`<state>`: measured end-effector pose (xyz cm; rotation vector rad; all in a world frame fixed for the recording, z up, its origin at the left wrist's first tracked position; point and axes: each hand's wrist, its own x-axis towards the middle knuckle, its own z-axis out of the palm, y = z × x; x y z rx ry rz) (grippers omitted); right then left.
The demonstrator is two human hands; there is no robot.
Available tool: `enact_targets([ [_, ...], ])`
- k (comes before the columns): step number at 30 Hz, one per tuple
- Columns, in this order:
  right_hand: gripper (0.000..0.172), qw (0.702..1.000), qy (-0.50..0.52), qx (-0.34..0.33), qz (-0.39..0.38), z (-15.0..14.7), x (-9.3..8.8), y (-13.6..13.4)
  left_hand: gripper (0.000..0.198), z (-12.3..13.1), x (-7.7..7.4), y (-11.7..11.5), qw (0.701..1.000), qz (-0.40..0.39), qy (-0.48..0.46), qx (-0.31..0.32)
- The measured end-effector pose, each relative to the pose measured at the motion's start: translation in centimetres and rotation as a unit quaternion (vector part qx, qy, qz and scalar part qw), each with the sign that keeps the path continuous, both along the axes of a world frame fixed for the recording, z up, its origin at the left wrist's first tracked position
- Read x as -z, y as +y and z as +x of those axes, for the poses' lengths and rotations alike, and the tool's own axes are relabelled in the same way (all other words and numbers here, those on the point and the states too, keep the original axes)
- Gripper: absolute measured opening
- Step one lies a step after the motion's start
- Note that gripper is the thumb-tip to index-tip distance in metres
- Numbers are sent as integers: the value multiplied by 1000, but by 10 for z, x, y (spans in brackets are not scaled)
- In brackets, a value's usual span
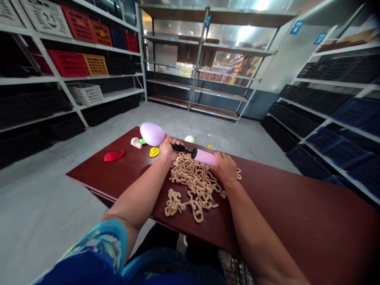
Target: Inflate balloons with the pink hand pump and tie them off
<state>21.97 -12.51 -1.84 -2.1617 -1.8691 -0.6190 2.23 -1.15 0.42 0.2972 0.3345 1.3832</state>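
A partly inflated purple balloon [152, 133] sits on the nozzle end of a hand pump [204, 156] with a pink barrel and black parts. My left hand [170, 147] is closed where the balloon meets the black end of the pump. Around the far end of the pink barrel my right hand [225, 167] is wrapped. Beneath the pump, a tangled heap of beige cord [192, 178] lies on the dark red table [282, 198]. Left of my left hand are a yellow balloon [154, 152], a green balloon [142, 141], a pale pink balloon [135, 143] and a red balloon [114, 155], all flat.
A pale round balloon [189, 139] shows beyond the table's far edge, with a small yellow item [209, 146] near it. Shelves with red, orange and white crates [86, 93] stand at left. Dark crates fill the right shelves [341, 114]. Another rack [192, 85] stands at the back.
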Motion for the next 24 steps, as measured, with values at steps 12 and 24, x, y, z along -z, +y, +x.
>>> enact_targets([
  [12, 26, 999, -19, 42, -13, 10, 4, -5, 39, -14, 1, 3, 999, 12, -12, -29],
  [24, 32, 999, 18, -13, -48, -19, -1, -3, 43, 4, -2, -9, 1000, 10, 10, -1],
])
